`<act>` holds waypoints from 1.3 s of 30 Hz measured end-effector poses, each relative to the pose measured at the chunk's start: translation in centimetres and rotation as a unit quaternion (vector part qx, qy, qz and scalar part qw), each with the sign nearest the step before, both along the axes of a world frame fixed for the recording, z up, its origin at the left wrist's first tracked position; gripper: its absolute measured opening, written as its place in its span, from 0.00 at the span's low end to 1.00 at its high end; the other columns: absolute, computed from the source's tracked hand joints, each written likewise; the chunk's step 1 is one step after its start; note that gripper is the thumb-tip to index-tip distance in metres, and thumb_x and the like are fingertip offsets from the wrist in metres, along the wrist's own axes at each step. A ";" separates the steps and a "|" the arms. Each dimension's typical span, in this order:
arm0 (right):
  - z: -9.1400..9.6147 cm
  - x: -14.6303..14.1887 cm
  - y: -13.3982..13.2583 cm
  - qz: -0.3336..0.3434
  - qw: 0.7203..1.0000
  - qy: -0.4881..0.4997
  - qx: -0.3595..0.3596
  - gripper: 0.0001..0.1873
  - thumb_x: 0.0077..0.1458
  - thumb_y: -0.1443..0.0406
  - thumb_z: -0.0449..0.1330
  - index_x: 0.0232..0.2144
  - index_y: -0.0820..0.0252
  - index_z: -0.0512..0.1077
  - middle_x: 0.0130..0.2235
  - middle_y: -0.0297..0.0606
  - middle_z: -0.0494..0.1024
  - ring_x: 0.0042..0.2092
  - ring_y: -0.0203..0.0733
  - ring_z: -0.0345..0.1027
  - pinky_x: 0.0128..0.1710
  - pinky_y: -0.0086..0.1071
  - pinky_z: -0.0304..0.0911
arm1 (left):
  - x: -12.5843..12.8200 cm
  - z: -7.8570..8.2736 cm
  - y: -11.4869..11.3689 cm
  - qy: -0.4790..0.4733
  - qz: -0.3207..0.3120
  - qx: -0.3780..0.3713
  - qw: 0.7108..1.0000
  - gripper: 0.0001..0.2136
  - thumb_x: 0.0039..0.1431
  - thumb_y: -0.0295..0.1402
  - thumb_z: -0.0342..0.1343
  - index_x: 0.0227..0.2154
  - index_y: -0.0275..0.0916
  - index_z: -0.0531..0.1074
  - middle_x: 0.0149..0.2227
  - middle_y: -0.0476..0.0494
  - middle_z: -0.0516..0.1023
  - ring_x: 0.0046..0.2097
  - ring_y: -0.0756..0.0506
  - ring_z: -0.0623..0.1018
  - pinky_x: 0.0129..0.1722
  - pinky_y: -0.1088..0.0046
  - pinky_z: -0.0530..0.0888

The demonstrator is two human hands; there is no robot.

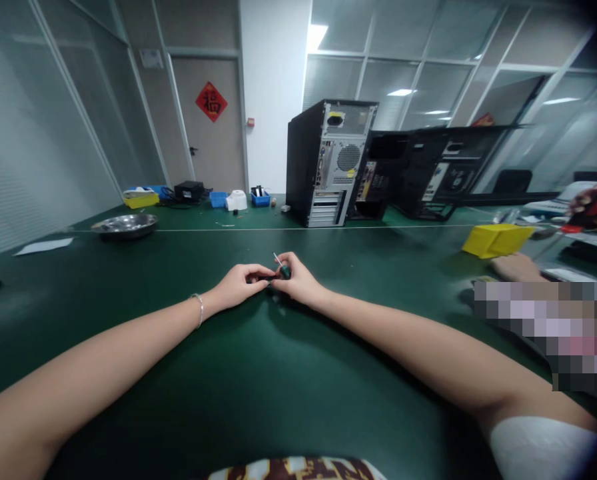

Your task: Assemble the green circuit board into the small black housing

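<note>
Both my hands meet at the middle of the green table (258, 387). My right hand (298, 281) is closed round a small screwdriver (282, 268) with a dark handle and a thin metal shaft that points up and to the left. My left hand (238, 283) has its fingers pinched together, touching the lower end of the same tool. A thin bracelet sits on my left wrist. What lies under the fingertips is hidden.
A black computer tower (328, 160) stands at the back, an open case (428, 173) beside it. A metal bowl (124, 225) lies far left, a yellow bin (496, 240) on the right. Another person's hand (516, 267) rests near that bin. Small blue bins (261, 197) line the far edge.
</note>
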State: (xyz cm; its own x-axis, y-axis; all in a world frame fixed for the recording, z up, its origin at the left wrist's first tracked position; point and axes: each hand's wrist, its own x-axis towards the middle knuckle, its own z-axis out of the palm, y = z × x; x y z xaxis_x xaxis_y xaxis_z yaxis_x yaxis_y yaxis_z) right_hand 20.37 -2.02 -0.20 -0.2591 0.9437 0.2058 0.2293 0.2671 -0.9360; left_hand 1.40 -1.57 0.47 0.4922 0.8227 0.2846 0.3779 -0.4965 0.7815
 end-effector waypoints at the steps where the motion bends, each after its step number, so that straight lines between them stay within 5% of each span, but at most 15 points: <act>1: 0.0 0.0 0.1 -0.001 1.000 0.002 -0.004 0.22 0.43 0.69 0.64 0.41 0.57 0.62 0.32 0.27 0.69 0.22 0.29 0.61 0.15 0.20 0.55 | 0.0 -0.1 0.1 -0.012 -0.005 -0.010 1.000 0.16 0.56 0.33 0.58 0.46 0.34 0.77 0.46 0.37 0.81 0.44 0.41 0.79 0.47 0.63 0.74; 8: 0.3 0.4 0.5 0.003 0.999 0.006 -0.041 0.08 0.50 0.66 0.63 0.34 0.61 0.69 0.16 0.22 0.63 0.15 0.28 0.55 0.12 0.21 0.53 | -0.4 -0.4 0.9 -0.032 -0.008 -0.042 0.999 0.15 0.58 0.35 0.57 0.46 0.35 0.77 0.46 0.37 0.82 0.46 0.41 0.80 0.49 0.61 0.75; 16: 0.6 0.6 0.5 0.009 0.999 -0.035 -0.027 0.07 0.52 0.65 0.63 0.33 0.62 0.71 0.15 0.23 0.63 0.14 0.28 0.55 0.13 0.21 0.53 | -0.2 -0.7 0.8 -0.030 0.026 -0.025 0.999 0.11 0.55 0.30 0.57 0.40 0.33 0.77 0.40 0.38 0.83 0.42 0.43 0.81 0.45 0.65 0.76; 23: 0.7 0.9 0.8 0.038 0.989 -0.133 0.053 0.09 0.51 0.67 0.61 0.37 0.62 0.72 0.26 0.30 0.74 0.17 0.30 0.61 0.17 0.25 0.58 | 0.0 -0.4 -0.2 0.017 0.050 0.042 0.998 0.11 0.51 0.27 0.58 0.39 0.36 0.77 0.35 0.43 0.81 0.34 0.46 0.78 0.38 0.69 0.74; 29: 0.7 0.7 0.4 0.038 0.965 -0.186 0.182 0.16 0.49 0.70 0.61 0.43 0.61 0.71 0.39 0.38 0.79 0.39 0.40 0.72 0.42 0.32 0.64 | 0.2 0.0 -1.0 0.039 0.060 0.080 0.994 0.13 0.50 0.23 0.56 0.41 0.37 0.72 0.40 0.42 0.80 0.36 0.47 0.77 0.39 0.70 0.74; 39: 0.1 0.4 0.4 0.028 0.944 -0.247 0.219 0.20 0.49 0.68 0.59 0.47 0.59 0.66 0.35 0.35 0.76 0.32 0.38 0.67 0.33 0.29 0.60 | 0.3 0.2 -1.2 0.056 0.028 0.097 0.993 0.11 0.53 0.25 0.55 0.41 0.38 0.70 0.39 0.44 0.78 0.36 0.48 0.75 0.38 0.72 0.72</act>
